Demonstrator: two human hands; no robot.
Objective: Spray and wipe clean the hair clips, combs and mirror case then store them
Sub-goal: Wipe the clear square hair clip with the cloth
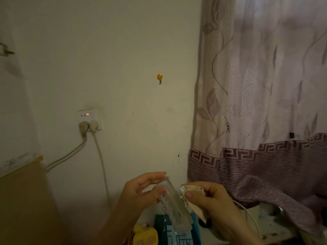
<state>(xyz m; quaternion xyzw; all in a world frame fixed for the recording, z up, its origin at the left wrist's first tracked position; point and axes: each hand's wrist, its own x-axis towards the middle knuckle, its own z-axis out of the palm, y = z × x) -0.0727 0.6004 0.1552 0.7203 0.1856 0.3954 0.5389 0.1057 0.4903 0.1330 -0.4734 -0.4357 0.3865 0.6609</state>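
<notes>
A clear plastic case (177, 207) is held up in front of the wall, tilted with its far end highest. My left hand (141, 190) grips it from the left, thumb on the near face and fingers over the top edge. My right hand (210, 200) pinches a beige cloth (192, 189) against the case's right edge, with more cloth hanging below the palm. What lies inside the case is blurred.
A teal box (196, 234) and a yellow ridged object (144, 235) lie below the hands. A wall socket (90, 120) with two plugged cables is at left, a smiley hook (159, 76) is on the wall, and a patterned curtain (261, 103) hangs at right.
</notes>
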